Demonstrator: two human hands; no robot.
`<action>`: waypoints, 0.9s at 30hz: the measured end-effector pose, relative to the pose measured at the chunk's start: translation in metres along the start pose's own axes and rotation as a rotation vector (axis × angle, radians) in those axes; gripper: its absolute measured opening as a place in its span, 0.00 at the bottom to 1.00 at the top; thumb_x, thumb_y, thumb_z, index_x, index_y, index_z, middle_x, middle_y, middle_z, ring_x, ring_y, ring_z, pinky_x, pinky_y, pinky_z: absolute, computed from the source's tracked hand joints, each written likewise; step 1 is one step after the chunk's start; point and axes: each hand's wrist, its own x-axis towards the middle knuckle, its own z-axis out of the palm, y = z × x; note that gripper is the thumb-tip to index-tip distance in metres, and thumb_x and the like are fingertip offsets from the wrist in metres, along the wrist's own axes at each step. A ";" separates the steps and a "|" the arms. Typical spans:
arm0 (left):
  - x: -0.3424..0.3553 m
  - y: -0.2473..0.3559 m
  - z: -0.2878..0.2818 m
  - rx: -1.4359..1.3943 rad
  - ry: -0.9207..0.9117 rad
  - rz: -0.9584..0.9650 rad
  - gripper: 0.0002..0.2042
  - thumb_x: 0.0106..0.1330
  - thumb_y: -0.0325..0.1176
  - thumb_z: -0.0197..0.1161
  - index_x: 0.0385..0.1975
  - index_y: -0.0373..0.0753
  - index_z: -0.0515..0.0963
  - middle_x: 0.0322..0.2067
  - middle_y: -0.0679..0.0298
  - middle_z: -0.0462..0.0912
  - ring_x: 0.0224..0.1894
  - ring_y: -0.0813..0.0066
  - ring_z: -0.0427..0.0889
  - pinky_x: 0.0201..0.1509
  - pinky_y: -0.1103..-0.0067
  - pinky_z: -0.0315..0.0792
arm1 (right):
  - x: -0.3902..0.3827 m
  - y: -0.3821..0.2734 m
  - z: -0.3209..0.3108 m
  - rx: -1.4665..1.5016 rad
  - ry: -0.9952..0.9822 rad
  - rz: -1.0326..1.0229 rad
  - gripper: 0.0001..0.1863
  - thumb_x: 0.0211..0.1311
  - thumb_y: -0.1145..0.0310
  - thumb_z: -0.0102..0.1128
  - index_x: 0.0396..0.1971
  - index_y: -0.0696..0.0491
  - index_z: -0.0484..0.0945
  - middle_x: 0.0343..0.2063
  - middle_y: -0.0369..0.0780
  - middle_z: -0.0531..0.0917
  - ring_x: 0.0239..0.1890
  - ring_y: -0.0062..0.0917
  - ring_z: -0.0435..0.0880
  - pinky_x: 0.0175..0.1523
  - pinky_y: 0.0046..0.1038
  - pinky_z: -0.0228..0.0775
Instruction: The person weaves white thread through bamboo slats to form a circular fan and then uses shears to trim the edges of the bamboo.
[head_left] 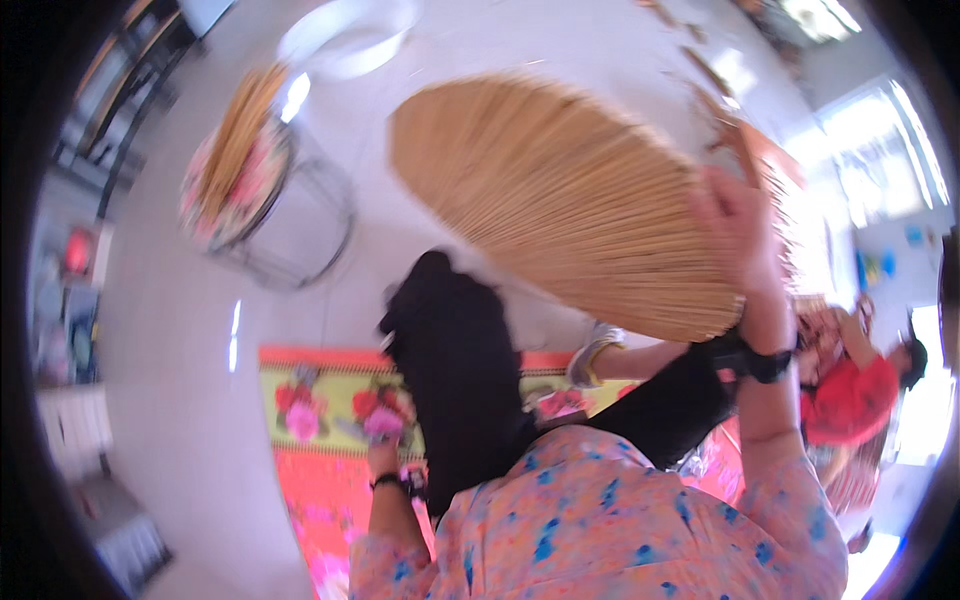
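Nearest to the camera is the pink shirt with blue spots (600,520) of the person, who sits over the floral mat (300,490). Raised above the far edge of this mat, toward its right side, is a fan-shaped straw bundle (560,200). The right hand (735,225) grasps it at the right end, by the rim, so almost the whole bundle extends leftward from the grip. Its long axis goes slantwise, from the near right end up to the rounded far left end, and its broad ribbed face is turned to the camera. The left hand (382,455) is low over the left part of the mat; it is blurred, and one cannot tell if its fingers hold something.

Beyond the mat, to the left, a round stool with flowered top (190,215) bears a bunch of yellowish sticks (240,140). Farther beyond the mat is a white basin (345,40); its content is too washed out to tell. Right of the mat is another person in red (855,405).
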 end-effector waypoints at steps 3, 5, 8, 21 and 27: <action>0.000 -0.012 0.037 -0.884 0.078 -0.600 0.22 0.57 0.52 0.66 0.35 0.35 0.82 0.26 0.47 0.83 0.31 0.54 0.84 0.34 0.61 0.77 | 0.005 -0.011 -0.001 0.087 -0.037 -0.165 0.13 0.62 0.63 0.63 0.39 0.57 0.81 0.19 0.46 0.78 0.18 0.31 0.75 0.29 0.31 0.71; 0.011 -0.016 0.024 -0.864 0.055 -0.540 0.24 0.55 0.52 0.68 0.32 0.33 0.81 0.24 0.48 0.83 0.30 0.56 0.84 0.34 0.62 0.78 | 0.001 -0.016 -0.003 0.126 0.002 -0.210 0.13 0.61 0.63 0.64 0.39 0.56 0.81 0.20 0.47 0.79 0.19 0.35 0.78 0.30 0.32 0.72; -0.007 0.014 -0.019 -1.205 0.060 -0.766 0.21 0.58 0.51 0.66 0.32 0.35 0.78 0.23 0.57 0.81 0.26 0.61 0.82 0.29 0.65 0.77 | -0.009 -0.008 -0.010 0.148 -0.059 -0.209 0.13 0.61 0.67 0.63 0.42 0.59 0.80 0.26 0.48 0.82 0.25 0.33 0.80 0.34 0.27 0.73; -0.053 0.100 -0.313 -1.937 0.463 0.490 0.22 0.57 0.36 0.72 0.47 0.39 0.69 0.33 0.65 0.76 0.31 0.75 0.76 0.33 0.80 0.73 | -0.023 0.004 -0.015 0.230 -0.051 -0.224 0.16 0.59 0.68 0.64 0.47 0.55 0.79 0.29 0.46 0.83 0.27 0.38 0.82 0.35 0.30 0.74; -0.151 0.230 -0.466 -0.945 0.732 0.498 0.19 0.54 0.29 0.70 0.44 0.35 0.72 0.30 0.65 0.75 0.31 0.76 0.76 0.36 0.80 0.73 | -0.031 0.006 -0.009 0.228 -0.001 -0.272 0.13 0.60 0.67 0.62 0.44 0.54 0.79 0.25 0.46 0.82 0.26 0.42 0.82 0.32 0.34 0.74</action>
